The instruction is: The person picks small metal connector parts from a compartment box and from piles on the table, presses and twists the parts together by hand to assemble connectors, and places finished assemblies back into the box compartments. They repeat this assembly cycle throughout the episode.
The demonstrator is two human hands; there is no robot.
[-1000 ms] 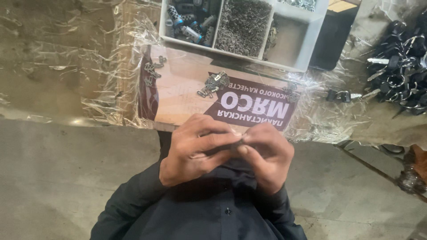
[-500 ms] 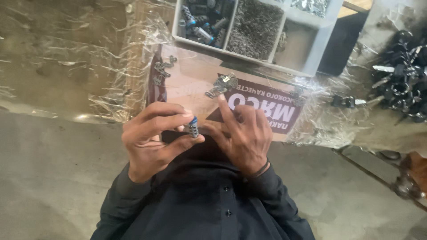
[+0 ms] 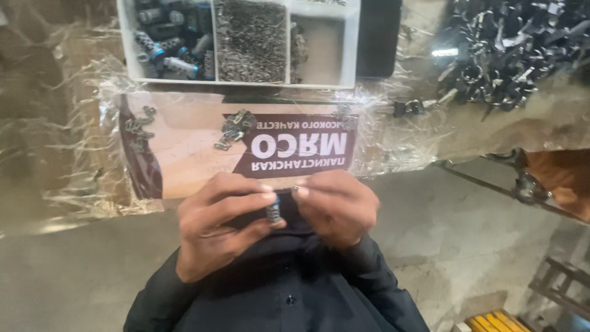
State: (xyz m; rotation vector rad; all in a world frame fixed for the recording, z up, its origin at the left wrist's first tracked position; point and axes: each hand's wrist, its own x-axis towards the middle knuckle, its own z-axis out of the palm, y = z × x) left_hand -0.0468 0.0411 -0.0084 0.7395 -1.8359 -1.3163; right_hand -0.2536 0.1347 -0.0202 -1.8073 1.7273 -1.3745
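Looked like mid-assembly: left hand (image 3: 215,227) pinched a small ridged metal cylinder with a blue end (image 3: 273,211) at chest height, right hand (image 3: 338,206) closed on something tiny beside it, over the white divided parts tray (image 3: 353,43); next probably needed careful lining-up.

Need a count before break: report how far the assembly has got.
Done: nothing finished is clearly set aside. In hand: the left hand pinches a small threaded part; the right hand works at its top. Left: the sorting tray holds more pieces, and clips lie loose.
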